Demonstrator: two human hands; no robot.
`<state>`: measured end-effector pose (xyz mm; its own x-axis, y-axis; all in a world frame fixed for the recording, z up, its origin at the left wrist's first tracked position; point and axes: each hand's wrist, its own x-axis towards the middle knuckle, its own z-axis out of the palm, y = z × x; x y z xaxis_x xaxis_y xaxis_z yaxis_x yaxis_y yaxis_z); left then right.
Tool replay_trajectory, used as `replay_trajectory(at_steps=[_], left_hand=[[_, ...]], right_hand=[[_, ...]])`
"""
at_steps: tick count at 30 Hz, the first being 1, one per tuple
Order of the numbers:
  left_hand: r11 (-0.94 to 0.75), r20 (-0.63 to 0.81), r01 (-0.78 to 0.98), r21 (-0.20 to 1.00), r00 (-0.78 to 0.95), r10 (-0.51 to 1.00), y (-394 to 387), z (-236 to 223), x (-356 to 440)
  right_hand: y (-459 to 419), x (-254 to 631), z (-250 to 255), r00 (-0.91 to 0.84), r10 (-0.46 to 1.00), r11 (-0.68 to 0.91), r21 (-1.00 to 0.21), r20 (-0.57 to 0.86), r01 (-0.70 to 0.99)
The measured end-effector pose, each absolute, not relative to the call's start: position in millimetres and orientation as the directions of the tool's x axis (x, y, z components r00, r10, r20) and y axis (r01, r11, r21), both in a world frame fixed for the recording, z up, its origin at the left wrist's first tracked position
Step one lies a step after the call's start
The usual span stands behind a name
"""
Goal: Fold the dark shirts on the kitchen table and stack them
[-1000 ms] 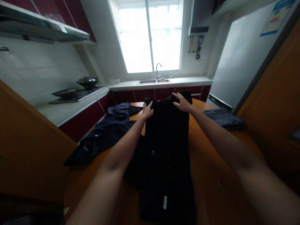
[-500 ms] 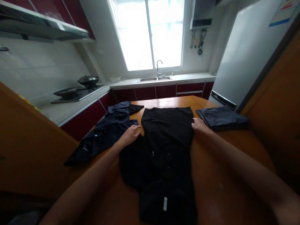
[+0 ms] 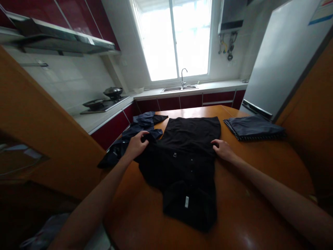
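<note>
A black short-sleeved shirt (image 3: 189,139) lies spread on the wooden table, its collar end toward me and its hem toward the window. A small light logo and a white neck label show on it. My left hand (image 3: 137,144) is closed on the shirt's left sleeve, which it holds slightly raised off the table. At the shirt's right side edge, my right hand (image 3: 223,150) has its fingers curled in a pinch on the cloth. The other sleeve is not visible.
A dark navy garment (image 3: 127,135) lies loosely at the table's left edge, beyond my left hand. Folded dark cloth (image 3: 255,126) rests on the right side of the table (image 3: 249,187). Counter, sink (image 3: 179,89) and stove (image 3: 104,106) stand beyond; a fridge (image 3: 273,62) is at the right.
My left hand has closed on the sleeve and drawn it up to the left. My right hand has slid along the shirt's side edge toward me. The camera view has shifted left.
</note>
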<state>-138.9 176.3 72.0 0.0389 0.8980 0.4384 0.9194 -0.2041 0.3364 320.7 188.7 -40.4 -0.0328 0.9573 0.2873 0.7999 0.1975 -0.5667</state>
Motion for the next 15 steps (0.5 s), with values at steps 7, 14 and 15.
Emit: replay_trajectory(at_steps=[7,14,15], left_hand=[[0.117,0.250,0.992,-0.038,-0.104,0.963,129.7,73.5,-179.8],[-0.570,0.125,0.758,0.317,0.562,0.818,50.5,73.2,-50.0],[-0.644,0.083,0.675,0.359,0.665,0.742,36.7,73.4,-27.1]], right_hand=[[188.5,310.0,-48.7,-0.131,0.913,0.390,-0.727,0.387,0.565],[184.0,305.4,-46.8,-0.073,0.897,0.390,-0.704,0.435,0.593],[182.8,306.3,-45.8,-0.082,0.894,0.391,-0.679,0.440,0.621]])
